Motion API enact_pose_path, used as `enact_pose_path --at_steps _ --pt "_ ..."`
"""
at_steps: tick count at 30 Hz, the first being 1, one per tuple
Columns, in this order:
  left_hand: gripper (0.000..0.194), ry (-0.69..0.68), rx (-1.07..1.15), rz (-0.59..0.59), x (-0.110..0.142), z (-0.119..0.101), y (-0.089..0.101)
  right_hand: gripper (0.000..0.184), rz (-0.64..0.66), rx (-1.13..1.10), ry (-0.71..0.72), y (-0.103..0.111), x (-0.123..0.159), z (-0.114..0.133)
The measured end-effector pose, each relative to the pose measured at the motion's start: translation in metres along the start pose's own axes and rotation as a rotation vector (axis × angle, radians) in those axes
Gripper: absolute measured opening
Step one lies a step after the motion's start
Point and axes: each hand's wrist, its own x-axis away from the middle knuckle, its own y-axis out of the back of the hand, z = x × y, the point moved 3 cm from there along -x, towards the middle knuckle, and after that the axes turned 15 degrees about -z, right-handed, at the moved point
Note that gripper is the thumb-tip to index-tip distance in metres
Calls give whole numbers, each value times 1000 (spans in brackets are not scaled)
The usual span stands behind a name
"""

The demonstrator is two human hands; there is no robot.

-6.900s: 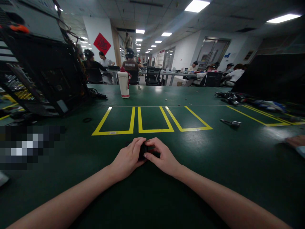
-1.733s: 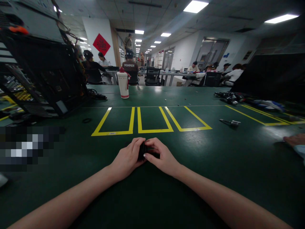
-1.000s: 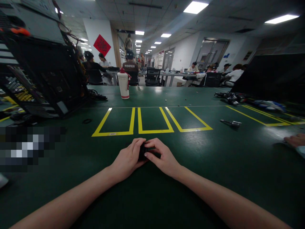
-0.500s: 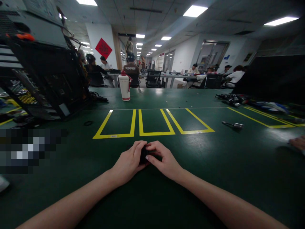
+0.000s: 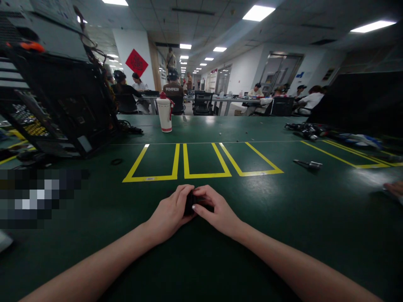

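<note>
Close in front of me, both hands meet around a small black object [image 5: 189, 204] low over the green table [image 5: 201, 251]. My left hand [image 5: 171, 212] wraps its left side, fingers closed against it. From the right, my right hand [image 5: 215, 209] pinches the object's near edge, with thumb and fingertips touching it. Most of the object is hidden by the fingers, so its kind cannot be made out. Just beyond the hands lie three yellow tape outlines [image 5: 208, 176] on the tabletop.
A white bottle with a red lid [image 5: 165, 113] stands at the back. At left are a black computer case [image 5: 63, 100] and a black ring [image 5: 116, 161]. A metal tool [image 5: 308, 164] lies at right, near another person's hand [image 5: 395, 189]. Cables [image 5: 304, 130] sit farther back.
Almost nothing differs. Both hands keep their hold on the black object in the same place, and the view has shifted very slightly.
</note>
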Motion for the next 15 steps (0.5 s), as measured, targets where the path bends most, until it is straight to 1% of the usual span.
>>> enact_pose_path --at_steps 4,8,10,15 --pt "60 -2 16 -5 0 1 -1 19 -15 4 -8 0 0 0" --pt "61 3 25 -13 1 4 -3 27 -17 17 -53 0 -1 -2" --pt "62 2 26 -25 1 6 -5 27 -11 23 -62 0 -1 -3" --pt "65 -8 30 -52 3 9 -10 24 17 11 -2 0 -1 -1"
